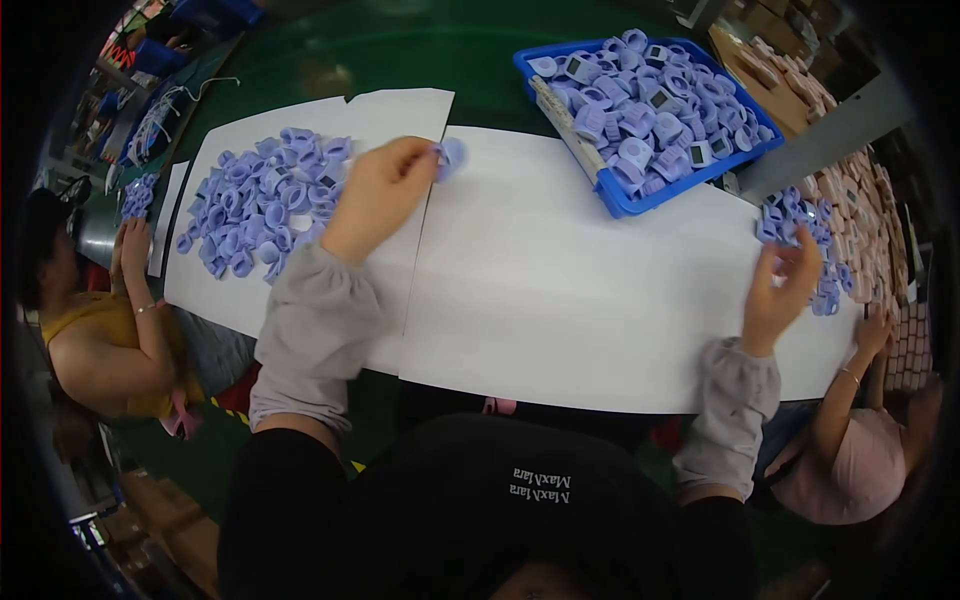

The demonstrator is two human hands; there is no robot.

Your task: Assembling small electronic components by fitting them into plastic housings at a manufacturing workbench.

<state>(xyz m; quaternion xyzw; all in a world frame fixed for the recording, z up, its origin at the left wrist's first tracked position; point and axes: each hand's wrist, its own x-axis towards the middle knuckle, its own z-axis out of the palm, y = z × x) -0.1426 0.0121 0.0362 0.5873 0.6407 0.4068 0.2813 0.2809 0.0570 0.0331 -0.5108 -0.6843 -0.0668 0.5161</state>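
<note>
Rightward, open paper [560, 290] beside left hand [383, 192]

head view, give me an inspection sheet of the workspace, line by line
Surface: white sheets, meeting at a seam left of centre
Things: lilac pile at left; blue tray heaped with similar pieces, upper right; lilac cluster at far right
Clutter: many pinkish pieces beyond that cluster
Hands: left hand pinches one lilac piece; right hand beside the cluster, grip unclear
Cables: white cords, upper left
Surroundings: a co-worker each side; grey post at right
</note>
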